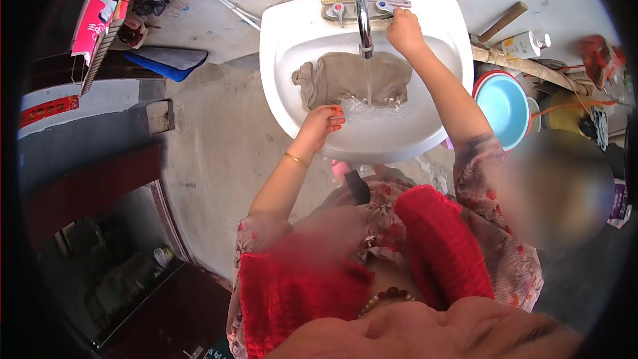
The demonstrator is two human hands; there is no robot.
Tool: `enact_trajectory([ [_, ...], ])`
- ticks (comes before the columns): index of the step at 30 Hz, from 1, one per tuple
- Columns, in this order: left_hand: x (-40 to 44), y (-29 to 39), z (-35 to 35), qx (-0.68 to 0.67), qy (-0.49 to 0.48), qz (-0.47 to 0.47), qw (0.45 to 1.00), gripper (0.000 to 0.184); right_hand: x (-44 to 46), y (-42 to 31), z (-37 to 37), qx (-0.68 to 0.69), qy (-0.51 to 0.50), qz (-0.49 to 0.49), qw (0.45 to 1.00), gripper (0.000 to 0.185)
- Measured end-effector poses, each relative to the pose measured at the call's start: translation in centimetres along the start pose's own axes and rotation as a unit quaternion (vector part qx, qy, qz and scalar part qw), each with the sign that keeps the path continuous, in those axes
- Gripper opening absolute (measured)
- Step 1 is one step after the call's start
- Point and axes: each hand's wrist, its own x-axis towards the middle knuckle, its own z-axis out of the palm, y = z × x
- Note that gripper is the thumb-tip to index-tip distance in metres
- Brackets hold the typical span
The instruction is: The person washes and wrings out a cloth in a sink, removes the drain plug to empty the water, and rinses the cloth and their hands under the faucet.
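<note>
The right grip (404, 29) clasps the tap handle (384, 6), hiding its end; the left grip (321, 124), loosely bent, looks empty.

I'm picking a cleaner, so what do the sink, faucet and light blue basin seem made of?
Sink: probably glazed ceramic, given its glossy white surface. Faucet: likely chrome-plated metal, with mirror-like highlights. Light blue basin: apparently smooth plastic, judging by its even colour.
</note>
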Motion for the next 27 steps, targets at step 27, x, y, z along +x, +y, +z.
enact_trajectory([
  [27, 10.6, -2.4, 8.2, -0.313, -0.014, 0.006, 0.95, 0.041, -13.8, -0.5, 12.9, 0.331, -0.128, 0.19, 0.916, 0.036],
])
